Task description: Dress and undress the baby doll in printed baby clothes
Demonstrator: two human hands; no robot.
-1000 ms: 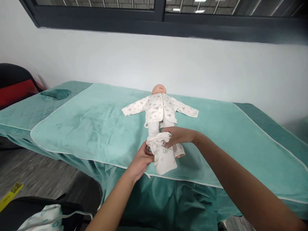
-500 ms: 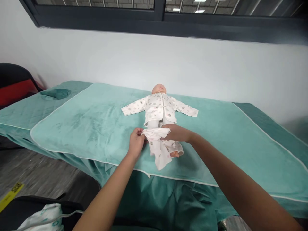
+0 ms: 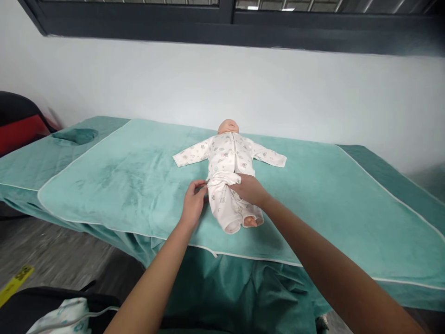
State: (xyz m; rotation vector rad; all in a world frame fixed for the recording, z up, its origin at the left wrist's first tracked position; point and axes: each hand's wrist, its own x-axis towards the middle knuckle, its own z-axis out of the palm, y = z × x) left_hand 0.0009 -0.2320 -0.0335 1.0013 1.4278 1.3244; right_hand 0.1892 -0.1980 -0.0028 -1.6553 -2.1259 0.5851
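A baby doll [image 3: 228, 125] lies on its back with its head toward the wall. It wears a white printed jacket [image 3: 222, 154] with both sleeves spread out. White printed pants [image 3: 222, 209] cover its legs, and their waistband is bunched just under the jacket's hem. My left hand [image 3: 194, 202] pinches the waistband's left edge between thumb and fingers. From the right, my right hand [image 3: 249, 189] grips the front of the waistband, its fingertips partly hidden by cloth. One foot [image 3: 250, 221] shows at the right pant cuff; the left cuff hangs open with no foot visible.
The doll rests on a bed covered with a green plush sheet [image 3: 114, 181] edged in white. A face hole [image 3: 76, 135] is at the bed's left end. A black and red chair [image 3: 21, 125] stands beyond it. Patterned cloth and a cable [image 3: 66, 317] lie at lower left.
Both hands have drawn the pants up the doll's legs toward the jacket. The grey-white legs seen under the jacket are now covered, and the left pant leg is straightened out.
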